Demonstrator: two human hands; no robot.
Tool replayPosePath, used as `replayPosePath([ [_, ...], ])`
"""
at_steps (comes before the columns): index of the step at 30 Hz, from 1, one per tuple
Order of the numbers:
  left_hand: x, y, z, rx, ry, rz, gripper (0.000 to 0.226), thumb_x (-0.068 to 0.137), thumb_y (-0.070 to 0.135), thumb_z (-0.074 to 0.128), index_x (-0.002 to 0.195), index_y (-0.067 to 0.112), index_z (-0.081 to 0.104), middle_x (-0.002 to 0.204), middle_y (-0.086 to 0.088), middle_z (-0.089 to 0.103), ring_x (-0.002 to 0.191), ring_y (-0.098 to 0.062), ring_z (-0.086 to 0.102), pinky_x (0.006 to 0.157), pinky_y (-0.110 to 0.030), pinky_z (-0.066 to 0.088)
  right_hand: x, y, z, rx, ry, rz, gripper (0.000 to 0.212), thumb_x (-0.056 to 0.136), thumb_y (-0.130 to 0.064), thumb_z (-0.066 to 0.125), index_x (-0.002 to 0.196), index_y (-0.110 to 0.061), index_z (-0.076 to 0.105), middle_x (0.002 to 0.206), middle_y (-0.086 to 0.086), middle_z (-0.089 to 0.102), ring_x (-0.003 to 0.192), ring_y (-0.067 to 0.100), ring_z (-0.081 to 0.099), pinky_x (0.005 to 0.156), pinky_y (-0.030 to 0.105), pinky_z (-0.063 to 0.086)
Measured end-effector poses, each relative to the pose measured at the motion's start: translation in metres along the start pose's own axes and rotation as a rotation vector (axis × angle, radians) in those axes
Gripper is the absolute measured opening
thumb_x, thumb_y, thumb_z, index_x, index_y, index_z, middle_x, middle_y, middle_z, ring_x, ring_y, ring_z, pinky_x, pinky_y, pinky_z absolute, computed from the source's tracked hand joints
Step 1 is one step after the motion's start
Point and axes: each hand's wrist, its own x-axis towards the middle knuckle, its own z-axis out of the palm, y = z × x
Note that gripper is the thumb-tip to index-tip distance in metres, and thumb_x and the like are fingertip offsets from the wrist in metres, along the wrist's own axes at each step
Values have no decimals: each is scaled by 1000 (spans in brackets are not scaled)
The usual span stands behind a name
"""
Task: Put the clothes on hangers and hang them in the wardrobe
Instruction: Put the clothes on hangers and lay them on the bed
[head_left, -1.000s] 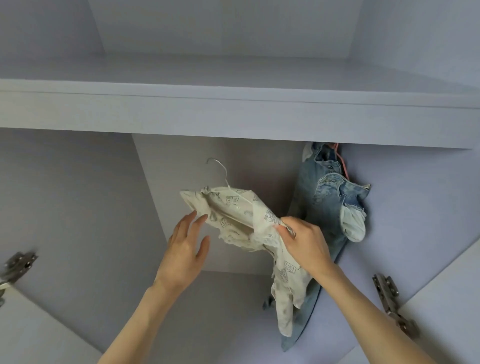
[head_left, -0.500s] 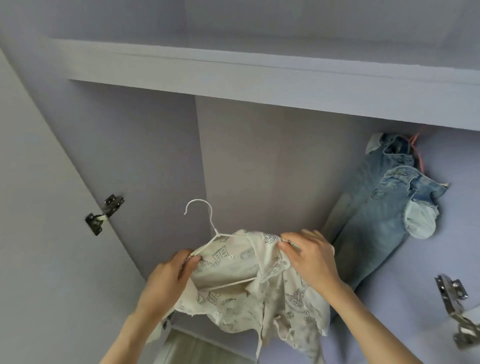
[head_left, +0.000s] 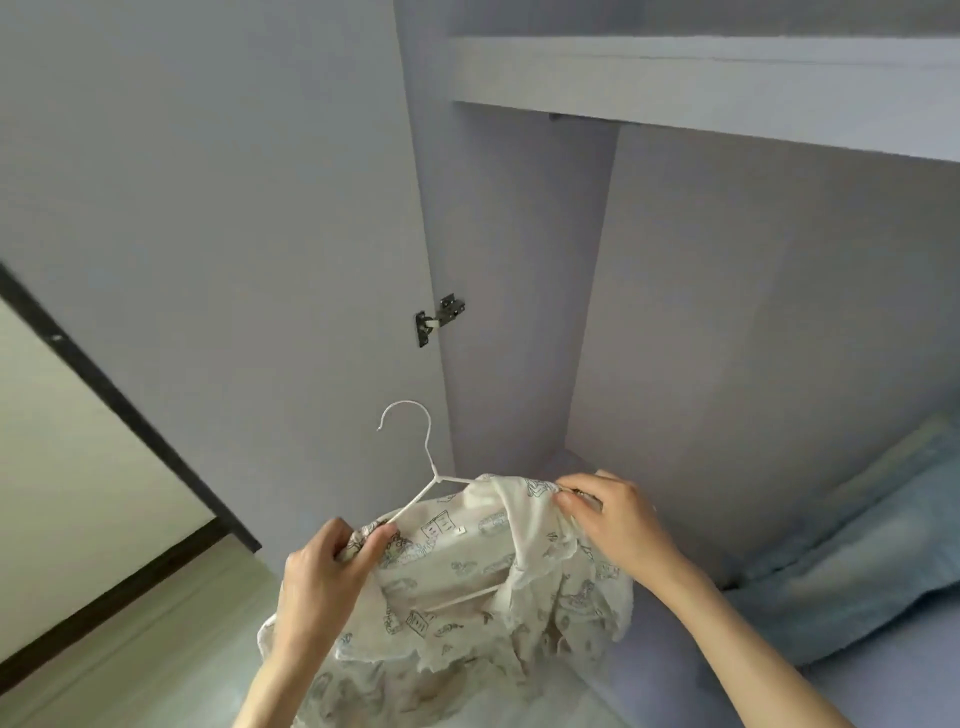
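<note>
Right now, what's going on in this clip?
A person is fitting a cream printed shirt onto a white hanger in front of an open wardrobe. The left hand pinches the fabric at one shoulder, and the right hand pinches it at the other. The hook is free, not yet hung. Blue jeans show at the right.

Home bedroom, open lilac wardrobe (head_left: 727, 312) with shelf (head_left: 701, 88), door hinge (head_left: 439, 319), jeans (head_left: 857, 561) inside
</note>
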Motion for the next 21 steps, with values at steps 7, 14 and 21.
replayPosePath([
  [7, -118, -47, -83, 143, 63, 89, 31, 80, 54, 47, 66, 28, 38, 42, 7, 30, 44, -15, 30, 41, -21, 24, -43, -57, 60, 16, 20, -236, 20, 89, -28, 57, 87, -16, 73, 70, -18, 54, 77, 14, 46, 69, 25, 17],
  [14, -257, -90, -169, 260, 265, -43, 3, 88, 38, 53, 89, 39, 51, 43, 7, 42, 42, -7, 40, 42, -13, 31, -104, -148, 115, 161, -155, -570, 16, 79, -20, 59, 72, -10, 69, 62, -31, 40, 60, 3, 36, 63, 27, 22],
  [21, -376, -100, -223, 263, 511, -204, 29, 86, 58, 45, 89, 32, 56, 44, 5, 36, 37, -8, 32, 41, -17, 28, -189, -198, 152, 287, -398, -646, 6, 82, -13, 69, 76, -15, 71, 71, -22, 54, 73, 4, 50, 77, 35, 38],
])
